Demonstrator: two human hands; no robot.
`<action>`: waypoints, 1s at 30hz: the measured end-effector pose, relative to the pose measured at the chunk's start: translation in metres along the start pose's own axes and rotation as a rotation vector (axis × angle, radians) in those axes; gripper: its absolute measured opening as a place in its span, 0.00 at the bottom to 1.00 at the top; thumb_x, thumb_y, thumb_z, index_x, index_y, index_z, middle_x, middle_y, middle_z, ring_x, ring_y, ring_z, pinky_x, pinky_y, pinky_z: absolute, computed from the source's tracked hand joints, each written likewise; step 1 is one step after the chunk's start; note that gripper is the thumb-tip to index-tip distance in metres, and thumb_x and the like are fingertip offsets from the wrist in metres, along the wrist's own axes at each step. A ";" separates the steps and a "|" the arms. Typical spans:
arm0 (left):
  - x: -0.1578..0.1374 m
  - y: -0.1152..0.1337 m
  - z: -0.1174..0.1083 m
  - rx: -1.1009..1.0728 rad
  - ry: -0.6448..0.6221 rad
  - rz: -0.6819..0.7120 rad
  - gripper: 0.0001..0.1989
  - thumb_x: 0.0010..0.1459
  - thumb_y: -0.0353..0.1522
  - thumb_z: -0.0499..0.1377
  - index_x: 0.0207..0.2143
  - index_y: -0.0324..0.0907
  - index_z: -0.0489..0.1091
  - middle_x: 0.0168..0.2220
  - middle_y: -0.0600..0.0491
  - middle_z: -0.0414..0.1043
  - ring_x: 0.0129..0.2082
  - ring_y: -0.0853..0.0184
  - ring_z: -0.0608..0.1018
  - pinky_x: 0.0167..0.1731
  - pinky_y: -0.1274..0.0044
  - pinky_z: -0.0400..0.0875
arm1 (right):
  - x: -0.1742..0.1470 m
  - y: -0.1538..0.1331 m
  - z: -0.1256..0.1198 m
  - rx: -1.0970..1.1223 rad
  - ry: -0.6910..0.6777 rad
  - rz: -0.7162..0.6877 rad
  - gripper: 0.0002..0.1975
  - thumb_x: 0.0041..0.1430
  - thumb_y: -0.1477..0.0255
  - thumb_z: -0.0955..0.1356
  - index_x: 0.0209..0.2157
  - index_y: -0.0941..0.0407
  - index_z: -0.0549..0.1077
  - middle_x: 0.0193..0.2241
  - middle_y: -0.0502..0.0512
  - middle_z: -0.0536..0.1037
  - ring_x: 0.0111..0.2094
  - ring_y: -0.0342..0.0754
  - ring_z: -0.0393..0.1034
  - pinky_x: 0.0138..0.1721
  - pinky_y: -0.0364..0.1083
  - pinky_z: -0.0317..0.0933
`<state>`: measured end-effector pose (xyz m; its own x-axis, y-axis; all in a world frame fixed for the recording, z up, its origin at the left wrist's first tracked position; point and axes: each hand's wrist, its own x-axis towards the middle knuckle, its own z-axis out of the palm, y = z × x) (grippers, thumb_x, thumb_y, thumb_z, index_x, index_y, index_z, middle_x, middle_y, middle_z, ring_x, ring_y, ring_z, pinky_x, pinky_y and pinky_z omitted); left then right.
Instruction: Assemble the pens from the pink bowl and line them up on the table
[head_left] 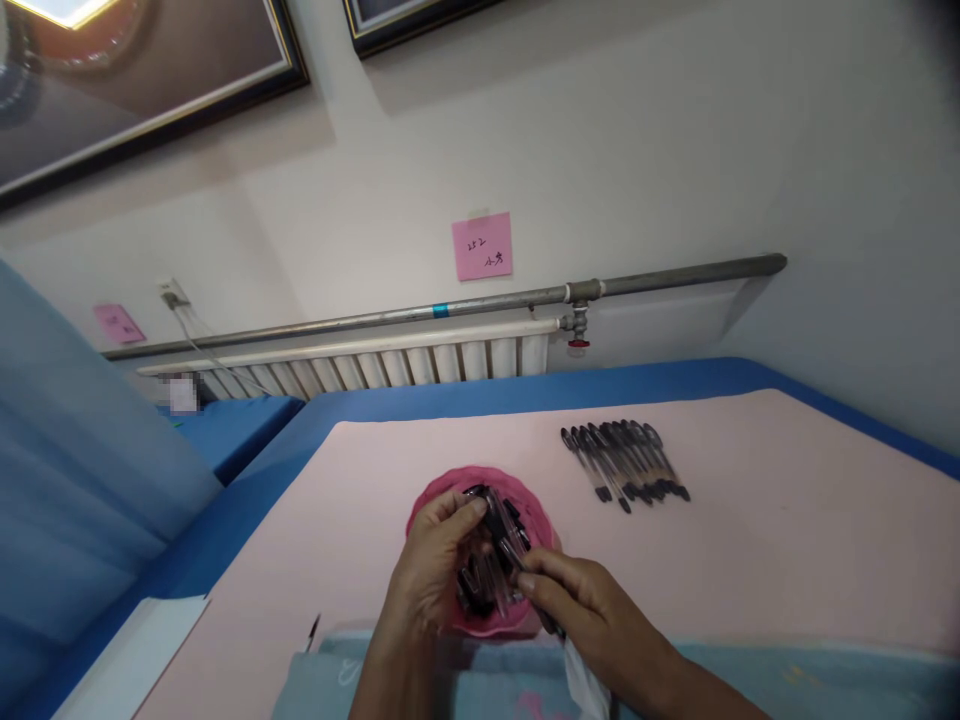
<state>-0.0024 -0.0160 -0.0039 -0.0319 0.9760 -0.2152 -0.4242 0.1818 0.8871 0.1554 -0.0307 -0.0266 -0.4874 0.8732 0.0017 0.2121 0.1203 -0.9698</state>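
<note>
A round pink basket (420, 503) stands on the pink sheet, with loose clear and black pen parts (484, 580) inside. Over its left side, my left hand (435, 550) pinches the upper, dark end of a clear-barrelled pen between thumb and fingers. My right hand (592, 600), at the basket's right rim, is closed on the lower part of a pen (512, 550). Whether both hands grip the same pen is hard to tell among the overlapping parts. Farther right, several black-capped pens (626, 460) lie side by side in a slanted row.
The pink sheet (787, 520) covers a blue table (525, 395) set against a wall with a radiator (405, 360) and pipe (675, 275). At left are a blue curtain (75, 480), white paper (135, 650) and a small dark pen-like piece (313, 632). Teal fabric (322, 680) lies at the near edge.
</note>
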 end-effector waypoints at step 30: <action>0.003 -0.001 -0.001 0.019 0.023 -0.003 0.15 0.41 0.39 0.67 0.28 0.38 0.70 0.25 0.54 0.71 0.24 0.73 0.71 0.25 0.80 0.66 | 0.001 0.001 0.000 -0.076 0.021 -0.009 0.13 0.58 0.65 0.60 0.23 0.55 0.63 0.19 0.46 0.63 0.23 0.43 0.59 0.26 0.42 0.53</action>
<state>-0.0028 -0.0138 -0.0060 -0.0511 0.9726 -0.2270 -0.4073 0.1872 0.8939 0.1548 -0.0301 -0.0273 -0.4717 0.8816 0.0166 0.2713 0.1630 -0.9486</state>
